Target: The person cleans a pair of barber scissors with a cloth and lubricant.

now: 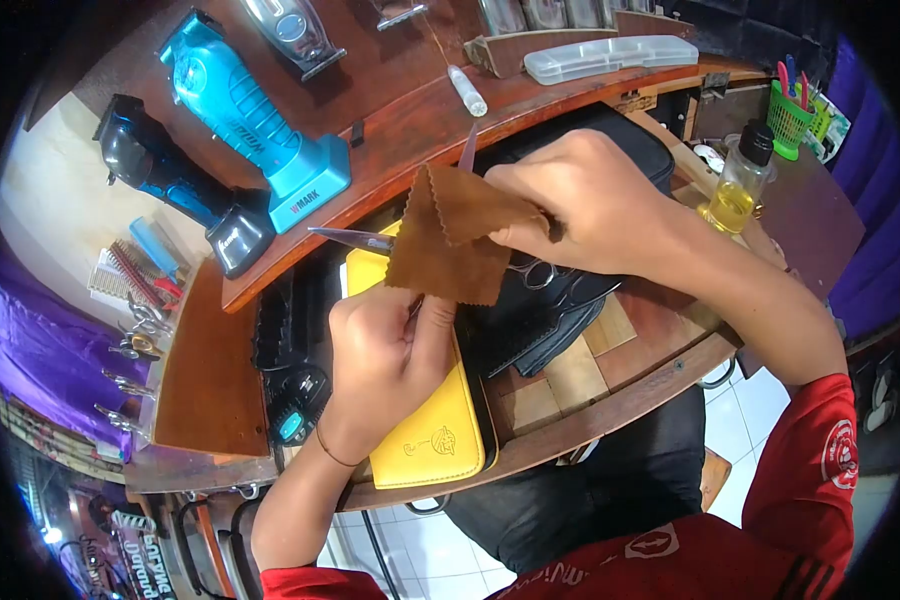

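A brown cloth (450, 255) with zigzag edges hangs folded between my hands and covers the middle of a pair of scissors. One scissor blade (350, 238) points left and the other sticks up behind the cloth, so the blades stand wide apart. My right hand (575, 195) is closed, pinching the cloth's right part. My left hand (385, 340) is closed below the cloth, seemingly around a scissor handle, mostly hidden. Beneath it lies a yellow zip case (420, 440). Metal finger rings (538, 273) show under my right hand, beside a black pouch (540, 335).
A turquoise clipper (235, 95) and a dark clipper (155, 165) stand on the raised wooden shelf (400, 145). Right of it are an oil bottle (740, 180) and a green basket (790, 120). A clear plastic case (610, 58) lies at the back.
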Action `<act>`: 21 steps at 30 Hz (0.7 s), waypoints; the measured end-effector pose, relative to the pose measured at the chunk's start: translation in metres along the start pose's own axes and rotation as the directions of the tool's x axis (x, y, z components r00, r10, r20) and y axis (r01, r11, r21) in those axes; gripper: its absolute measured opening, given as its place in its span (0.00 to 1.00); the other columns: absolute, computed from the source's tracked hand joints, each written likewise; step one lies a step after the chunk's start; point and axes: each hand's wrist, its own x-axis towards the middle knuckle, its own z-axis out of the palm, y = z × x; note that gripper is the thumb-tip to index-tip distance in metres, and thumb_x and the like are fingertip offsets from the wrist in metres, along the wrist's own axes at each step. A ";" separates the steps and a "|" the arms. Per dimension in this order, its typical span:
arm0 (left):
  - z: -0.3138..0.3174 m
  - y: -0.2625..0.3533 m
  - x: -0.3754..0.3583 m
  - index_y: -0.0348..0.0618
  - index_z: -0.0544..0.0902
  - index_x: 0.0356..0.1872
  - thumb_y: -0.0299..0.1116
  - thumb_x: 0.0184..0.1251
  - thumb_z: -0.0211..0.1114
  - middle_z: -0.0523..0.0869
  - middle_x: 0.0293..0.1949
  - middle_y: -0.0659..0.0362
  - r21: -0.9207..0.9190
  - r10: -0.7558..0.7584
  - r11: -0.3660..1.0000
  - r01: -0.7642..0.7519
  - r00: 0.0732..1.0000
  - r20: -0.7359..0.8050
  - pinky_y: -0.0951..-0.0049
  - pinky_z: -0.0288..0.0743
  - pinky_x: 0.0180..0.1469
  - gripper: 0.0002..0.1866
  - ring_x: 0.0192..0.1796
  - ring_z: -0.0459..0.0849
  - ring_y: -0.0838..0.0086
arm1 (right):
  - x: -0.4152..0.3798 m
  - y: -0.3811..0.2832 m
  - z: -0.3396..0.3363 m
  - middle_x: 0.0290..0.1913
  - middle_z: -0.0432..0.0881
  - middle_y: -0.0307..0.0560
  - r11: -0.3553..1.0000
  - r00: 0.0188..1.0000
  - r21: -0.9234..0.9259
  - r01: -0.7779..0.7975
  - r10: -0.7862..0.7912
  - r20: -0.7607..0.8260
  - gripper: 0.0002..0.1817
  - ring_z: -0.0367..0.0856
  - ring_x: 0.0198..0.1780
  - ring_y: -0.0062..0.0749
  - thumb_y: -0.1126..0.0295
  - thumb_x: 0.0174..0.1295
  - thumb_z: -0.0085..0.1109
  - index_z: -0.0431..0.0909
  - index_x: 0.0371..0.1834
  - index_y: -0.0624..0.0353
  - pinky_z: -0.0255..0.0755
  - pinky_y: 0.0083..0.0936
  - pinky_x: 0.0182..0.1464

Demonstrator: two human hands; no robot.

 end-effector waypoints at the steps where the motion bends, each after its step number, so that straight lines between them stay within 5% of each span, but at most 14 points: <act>1: 0.001 -0.002 0.000 0.34 0.79 0.29 0.21 0.54 0.60 0.76 0.18 0.49 -0.002 0.001 1.000 -0.001 1.000 0.000 0.68 0.72 0.25 0.02 0.21 0.78 0.54 | -0.001 -0.001 0.001 0.20 0.76 0.51 1.000 1.000 -0.002 -0.001 0.001 0.001 0.12 0.77 0.25 0.48 0.68 0.44 0.68 0.78 0.29 0.60 0.69 0.33 0.27; 3: 0.004 -0.007 0.001 0.34 0.80 0.28 0.23 0.59 0.62 0.76 0.17 0.49 -0.060 0.126 0.990 -0.129 0.991 -0.049 0.68 0.69 0.23 0.03 0.18 0.77 0.56 | -0.002 -0.003 0.005 0.21 0.76 0.50 0.996 0.997 0.059 0.074 -0.073 -0.017 0.12 0.77 0.25 0.47 0.68 0.42 0.69 0.78 0.29 0.60 0.69 0.33 0.26; 7: 0.005 -0.006 0.001 0.34 0.79 0.28 0.24 0.60 0.62 0.75 0.17 0.50 -0.100 0.138 0.984 -0.146 0.987 -0.081 0.68 0.69 0.22 0.04 0.17 0.76 0.58 | -0.002 -0.003 0.004 0.20 0.75 0.50 0.995 0.995 0.015 0.098 -0.098 -0.030 0.12 0.76 0.23 0.46 0.68 0.41 0.69 0.78 0.28 0.60 0.69 0.32 0.25; 13: 0.003 -0.001 0.000 0.34 0.79 0.30 0.21 0.56 0.60 0.77 0.19 0.50 -0.064 -0.027 0.998 0.027 1.000 -0.002 0.71 0.71 0.24 0.02 0.19 0.79 0.60 | 0.000 -0.001 -0.002 0.19 0.74 0.50 0.999 0.997 0.011 0.046 -0.045 -0.068 0.12 0.75 0.22 0.46 0.69 0.42 0.69 0.77 0.27 0.60 0.68 0.32 0.24; 15: 0.006 -0.005 0.000 0.34 0.79 0.28 0.23 0.60 0.62 0.76 0.17 0.50 -0.113 0.096 0.988 -0.102 0.994 -0.050 0.72 0.69 0.22 0.03 0.17 0.78 0.61 | -0.002 -0.002 0.004 0.18 0.72 0.49 0.989 0.995 0.117 0.092 -0.087 -0.045 0.12 0.75 0.22 0.46 0.70 0.40 0.70 0.76 0.26 0.60 0.68 0.32 0.24; 19: 0.006 -0.007 0.000 0.34 0.79 0.28 0.23 0.60 0.62 0.75 0.16 0.51 -0.086 0.147 0.985 -0.152 0.987 -0.070 0.72 0.69 0.22 0.04 0.17 0.78 0.62 | -0.001 -0.001 0.002 0.19 0.74 0.49 0.990 0.988 0.032 0.134 -0.131 -0.078 0.12 0.75 0.22 0.45 0.71 0.39 0.69 0.77 0.27 0.60 0.68 0.30 0.24; 21: 0.003 -0.002 -0.002 0.33 0.78 0.29 0.21 0.54 0.61 0.77 0.19 0.48 -0.063 -0.026 0.998 0.026 1.000 0.000 0.71 0.72 0.26 0.02 0.21 0.80 0.57 | 0.001 0.001 0.000 0.19 0.73 0.49 0.993 0.990 0.030 0.110 -0.107 -0.097 0.11 0.75 0.21 0.45 0.71 0.40 0.68 0.77 0.27 0.60 0.67 0.30 0.23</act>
